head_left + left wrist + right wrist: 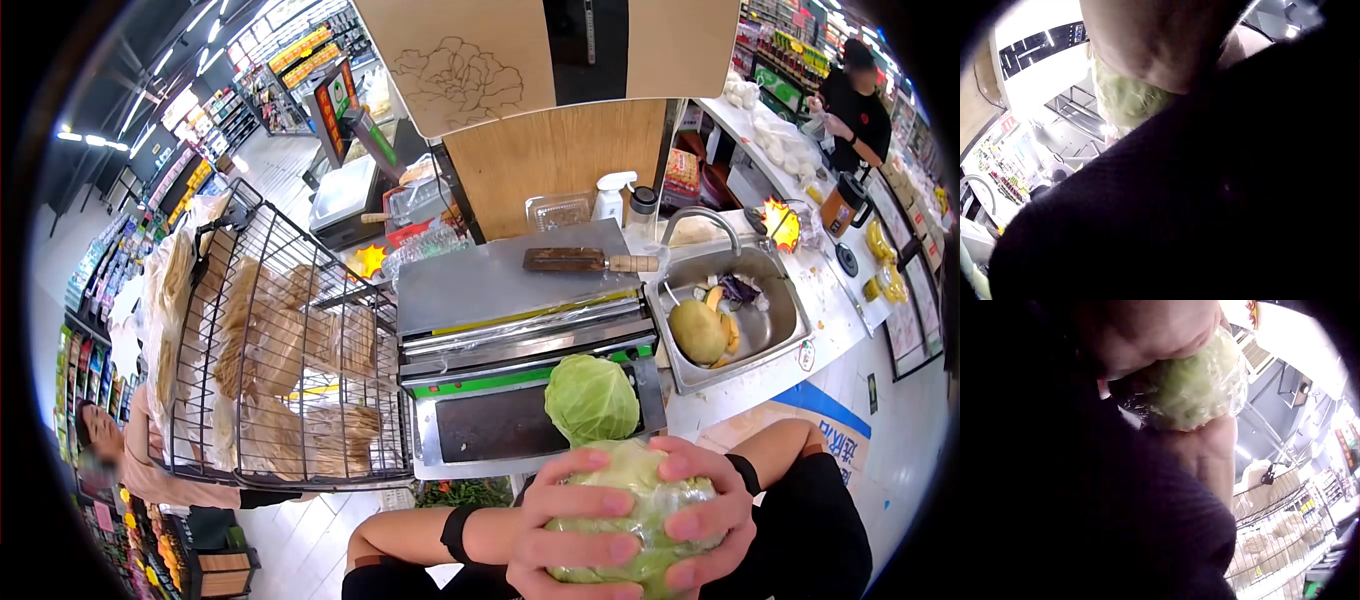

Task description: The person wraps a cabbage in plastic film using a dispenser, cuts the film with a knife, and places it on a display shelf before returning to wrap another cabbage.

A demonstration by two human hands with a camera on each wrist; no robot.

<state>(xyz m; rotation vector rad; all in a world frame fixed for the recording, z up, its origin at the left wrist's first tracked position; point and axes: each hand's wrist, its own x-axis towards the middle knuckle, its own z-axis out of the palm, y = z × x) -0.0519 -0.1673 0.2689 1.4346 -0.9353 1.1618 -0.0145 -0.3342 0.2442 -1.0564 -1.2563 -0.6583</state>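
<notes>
Low in the head view, a pale green cabbage (pixel 640 575) is gripped between both hands, close to the body. Clear plastic film glistens over it, also in the right wrist view, where the wrapped cabbage (pixel 1194 394) shows below the palm. My left hand (pixel 570 525) curls its fingers round one side; my right hand (pixel 722 510) curls round the other. Another cabbage (pixel 590 400) sits just beyond them on the front of a film-wrapping machine (pixel 520 345). Dark cloth hides much of both wrist views, with part of the held cabbage (pixel 1125 100) visible in the left one.
A cleaver (pixel 565 260) lies on the machine's metal top. At right, a sink (pixel 790 340) holds a large yellowish round vegetable (pixel 697 333) and scraps. A wire rack (pixel 285 350) of bagged goods stands left. One person (pixel 855 110) is at back right, another (pixel 150 450) at left.
</notes>
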